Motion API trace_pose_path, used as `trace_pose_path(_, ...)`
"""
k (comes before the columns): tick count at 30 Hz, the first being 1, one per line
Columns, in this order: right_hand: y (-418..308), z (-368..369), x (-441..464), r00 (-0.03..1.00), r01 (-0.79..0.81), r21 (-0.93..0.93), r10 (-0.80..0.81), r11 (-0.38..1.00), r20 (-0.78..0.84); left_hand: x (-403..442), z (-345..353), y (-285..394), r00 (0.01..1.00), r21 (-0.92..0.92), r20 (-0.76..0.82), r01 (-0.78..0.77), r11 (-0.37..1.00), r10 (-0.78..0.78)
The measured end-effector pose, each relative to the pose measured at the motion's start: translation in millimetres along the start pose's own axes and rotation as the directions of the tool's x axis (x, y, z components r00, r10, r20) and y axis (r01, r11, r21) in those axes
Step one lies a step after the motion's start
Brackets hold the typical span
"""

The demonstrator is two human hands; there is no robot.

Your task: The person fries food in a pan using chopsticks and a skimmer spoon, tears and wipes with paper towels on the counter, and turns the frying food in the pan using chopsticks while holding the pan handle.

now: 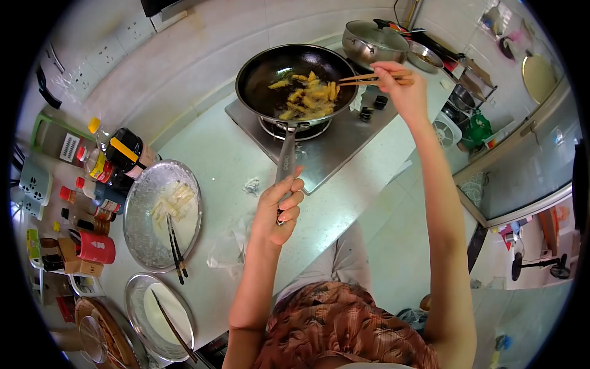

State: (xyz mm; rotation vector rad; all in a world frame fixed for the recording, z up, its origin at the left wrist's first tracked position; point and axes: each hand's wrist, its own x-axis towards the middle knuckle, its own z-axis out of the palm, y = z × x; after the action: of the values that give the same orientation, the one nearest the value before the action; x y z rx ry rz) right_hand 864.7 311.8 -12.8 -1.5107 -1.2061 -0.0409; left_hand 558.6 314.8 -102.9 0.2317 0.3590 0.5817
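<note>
My left hand (276, 208) is wrapped round the grey handle of a dark wok (258, 74), which sits on the gas stove (319, 163). Several golden fried strips (310, 98) lie in bubbling oil in the wok. Between the fingers of my right hand (399, 86) is a pair of wooden chopsticks (362, 80). Their tips reach over the wok's right rim and are close to the strips; whether they pinch one I cannot tell.
Left on the counter (221, 160) stand a metal bowl (133, 215) of pale coated strips with dark chopsticks (175, 249), and a bowl (132, 292) of white batter. Sauce bottles (95, 163) line the wall. A lidded pot (375, 43) stands beyond the stove, beside a small metal bowl (425, 55).
</note>
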Motion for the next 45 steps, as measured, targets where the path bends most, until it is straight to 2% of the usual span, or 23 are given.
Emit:
trace_pose_path(2, 2, 10, -6, 0.99, -0.14, 0.074, 0.138, 0.987, 0.023, 0, 0, 1, 1.0, 0.0, 0.001, -0.005, 1.0, 0.005)
trace_pose_path(6, 14, 23, -9, 0.98, -0.199, 0.328, 0.191, 0.923, 0.059, 0, -1, 1, 1.0, 0.015, 0.0, 0.0, 1.0, 0.0)
trace_pose_path(9, 3, 9, -4, 0.978, -0.206, 0.406, 0.195, 0.891, 0.068, -1, 1, 1, 1.0, 0.047, -0.016, -0.005, 0.999, 0.006)
trace_pose_path(10, 0, 2, -1, 0.986, -0.168, 0.336, 0.153, 0.927, 0.07, -1, 2, 1, 1.0, 0.061, -0.022, -0.008, 0.998, 0.01)
trace_pose_path(13, -22, -18, 6, 0.972, -0.206, 0.226, 0.171, 0.952, 0.162, 0, 1, 0, 1.0, 0.049, -0.019, -0.008, 0.999, 0.009)
trace_pose_path(17, -27, -9, 3, 0.946, -0.267, 0.234, 0.208, 0.935, 0.248, -1, 3, -1, 1.0, 0.077, -0.023, -0.011, 0.997, 0.013)
trace_pose_path(24, 5, 46, -13, 0.979, -0.2, 0.436, 0.189, 0.878, 0.069, -1, -2, -2, 0.999, 0.086, -0.028, -0.013, 0.996, 0.015)
trace_pose_path(28, -3, 35, -14, 0.99, -0.106, 0.399, 0.134, 0.911, -0.041, 0, -4, -2, 0.999, 0.104, -0.016, -0.032, 0.994, 0.034)
trace_pose_path(31, -4, 32, -13, 0.992, -0.069, 0.375, 0.103, 0.924, -0.072, -1, 4, -2, 0.999, 0.086, -0.037, -0.019, 0.996, 0.022)
trace_pose_path(35, 12, 49, -17, 0.986, -0.137, 0.387, 0.163, 0.912, -0.036, -1, 6, -3, 0.999, 0.093, -0.047, -0.014, 0.996, 0.018)
trace_pose_path(40, 24, 65, -17, 0.985, -0.156, 0.295, 0.171, 0.943, -0.027, -2, 6, -3, 0.999, 0.075, -0.052, -0.013, 0.997, 0.017)
trace_pose_path(43, 26, 76, -15, 0.986, -0.134, 0.334, 0.16, 0.933, -0.052, 0, 1, -3, 1.0, 0.079, -0.016, -0.018, 0.997, 0.019)
trace_pose_path(44, 21, 77, -16, 0.989, -0.118, 0.331, 0.141, 0.936, -0.048, 1, 1, -3, 1.0, 0.078, -0.009, -0.017, 0.997, 0.018)
trace_pose_path(45, 22, 77, -18, 0.998, -0.03, 0.244, 0.04, 0.969, -0.039, 1, 0, -3, 1.0, 0.076, -0.004, -0.017, 0.997, 0.017)
